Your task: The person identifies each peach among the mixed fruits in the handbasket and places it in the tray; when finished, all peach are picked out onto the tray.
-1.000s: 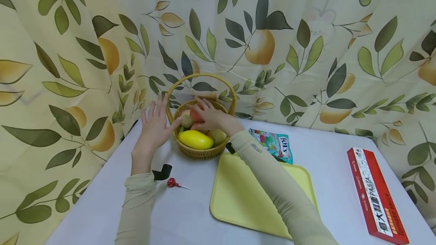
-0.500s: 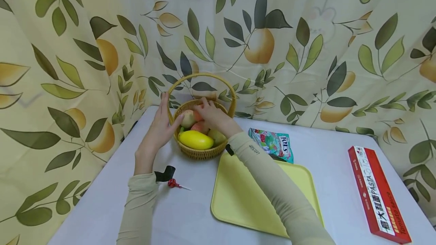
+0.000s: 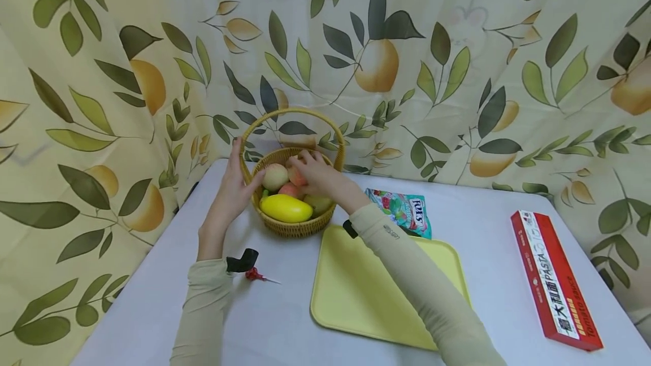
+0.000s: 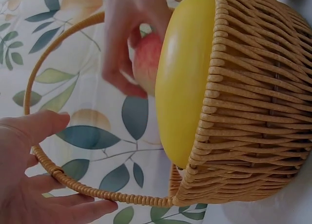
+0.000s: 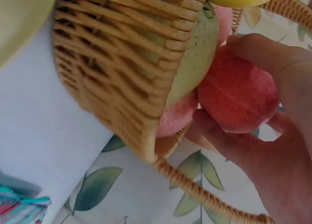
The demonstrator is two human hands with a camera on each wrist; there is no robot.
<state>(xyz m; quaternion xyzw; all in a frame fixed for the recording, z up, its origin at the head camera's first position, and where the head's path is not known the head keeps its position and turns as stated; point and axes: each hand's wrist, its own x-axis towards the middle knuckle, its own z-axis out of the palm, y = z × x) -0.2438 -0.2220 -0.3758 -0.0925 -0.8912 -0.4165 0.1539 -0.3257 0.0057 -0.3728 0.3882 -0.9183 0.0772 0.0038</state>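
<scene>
Red skin shows between the thumb and fingers of the right hand (image 3: 319,175), which now grips a red peach (image 5: 239,92) at the mouth of the wicker basket (image 3: 295,229). That grip is the fresh change: 1 second ago the fingers are spread over the fruit, while now they curl round 1 piece, so the work seems to be past reaching and into holding. In the right wrist view the peach sits just beside a speckled green fruit (image 5: 200,53) and above a pinker fruit (image 5: 178,118); I cannot tell whether it is fully lifted off its neighbours. The left hand (image 3: 230,192) also changes, its raised, fanned fingers coming in to the near left side of the handle (image 3: 295,110). Its fingers are extended and its thumb stands apart, with the handle passing between them; whether they touch it is unclear, so any steadying looks light at most. A long yellow fruit (image 3: 286,208) lies along the basket's front, with a pale round fruit (image 3: 275,177) behind it. On the worktop (image 3: 274,326), a yellow tray (image 3: 371,292) lies beside the basket, and a red lollipop (image 3: 252,274) lies near the left wrist.
</scene>
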